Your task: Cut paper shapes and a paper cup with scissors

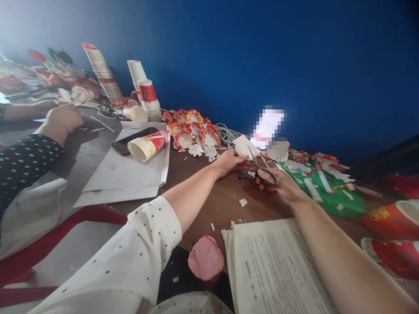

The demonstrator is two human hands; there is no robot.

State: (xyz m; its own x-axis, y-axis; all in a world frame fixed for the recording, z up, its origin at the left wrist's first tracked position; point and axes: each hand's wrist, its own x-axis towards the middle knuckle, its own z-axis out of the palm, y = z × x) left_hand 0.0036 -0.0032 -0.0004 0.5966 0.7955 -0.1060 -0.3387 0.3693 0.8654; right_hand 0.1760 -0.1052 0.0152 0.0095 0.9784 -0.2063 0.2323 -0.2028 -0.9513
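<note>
My left hand (pixel 231 161) grips a piece of white paper (pixel 244 146) by its lower edge, above the brown table. My right hand (pixel 278 185) has its fingers through the dark handles of a pair of scissors (pixel 254 158). The blades point up and left, close against the paper's right side; whether they touch it I cannot tell. Just behind the paper stands a lit phone (pixel 266 128), its screen blurred out. Small white scraps (pixel 242 202) lie on the table below my hands.
Cut paper-cup flowers (pixel 194 133) are heaped left of my hands, with paper cups (pixel 149 100) beyond. A green sheet (pixel 340 201) with markers lies right. Printed papers (pixel 281 266) and a pink round piece (pixel 206 258) are nearest me. Another person's hand (pixel 65 117) is at far left.
</note>
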